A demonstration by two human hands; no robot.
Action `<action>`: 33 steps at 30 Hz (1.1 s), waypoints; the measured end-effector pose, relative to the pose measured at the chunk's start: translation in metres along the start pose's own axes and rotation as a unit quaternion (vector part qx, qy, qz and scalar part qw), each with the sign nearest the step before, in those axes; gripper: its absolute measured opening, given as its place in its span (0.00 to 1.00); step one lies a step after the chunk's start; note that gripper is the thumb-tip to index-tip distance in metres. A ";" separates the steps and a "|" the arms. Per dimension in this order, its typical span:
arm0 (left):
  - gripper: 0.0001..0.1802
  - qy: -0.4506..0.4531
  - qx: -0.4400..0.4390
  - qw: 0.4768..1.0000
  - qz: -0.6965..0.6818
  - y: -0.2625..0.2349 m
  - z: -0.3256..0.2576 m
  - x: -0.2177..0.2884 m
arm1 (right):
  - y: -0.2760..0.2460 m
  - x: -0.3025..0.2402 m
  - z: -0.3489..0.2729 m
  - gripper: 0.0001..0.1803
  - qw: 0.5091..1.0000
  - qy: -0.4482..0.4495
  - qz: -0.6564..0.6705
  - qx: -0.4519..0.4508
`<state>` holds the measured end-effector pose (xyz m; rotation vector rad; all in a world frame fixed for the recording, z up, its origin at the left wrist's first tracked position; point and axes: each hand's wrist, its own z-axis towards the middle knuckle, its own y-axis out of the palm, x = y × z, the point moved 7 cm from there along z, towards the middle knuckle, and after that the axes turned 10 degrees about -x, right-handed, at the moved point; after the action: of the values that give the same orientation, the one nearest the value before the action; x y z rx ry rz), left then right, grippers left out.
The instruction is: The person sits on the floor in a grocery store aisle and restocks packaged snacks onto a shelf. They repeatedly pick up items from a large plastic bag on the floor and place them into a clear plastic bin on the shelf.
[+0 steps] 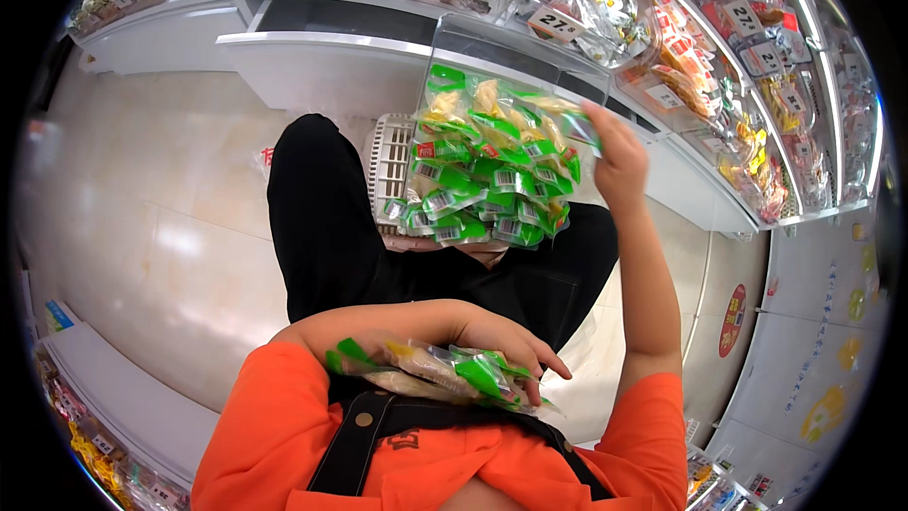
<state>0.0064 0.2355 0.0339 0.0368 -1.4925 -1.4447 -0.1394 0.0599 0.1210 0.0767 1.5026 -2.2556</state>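
Note:
My right hand [620, 156] pinches the end of a clear and green food packet [560, 106] at the right side of a clear plastic bin [473, 38]. Many similar packets [492, 166], with pale yellowish food inside, are heaped in the bin between my knees. Bent across my body, my left arm presses a few more packets [430, 369] to my chest. My left hand [506, 341] lies over their right end, some fingers curled down onto them and one stretched out. What its palm touches is hidden.
A white slatted basket [390, 166] stands under the bin's left side. Ahead, a drawer [331, 66] juts out below the shelf. Packaged food [586, 0] in clear bins lines the shelves ahead and right. Another low shelf [123, 388] runs behind me on the left.

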 end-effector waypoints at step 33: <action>0.32 0.078 0.001 0.996 -0.043 -0.026 0.004 -0.014 | -0.004 -0.175 -0.073 0.23 0.910 0.024 0.259 -0.322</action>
<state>-0.0052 0.2399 0.0066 0.2121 -1.3788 -1.4740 0.0044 0.1819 0.1422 0.2934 1.9037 -1.2890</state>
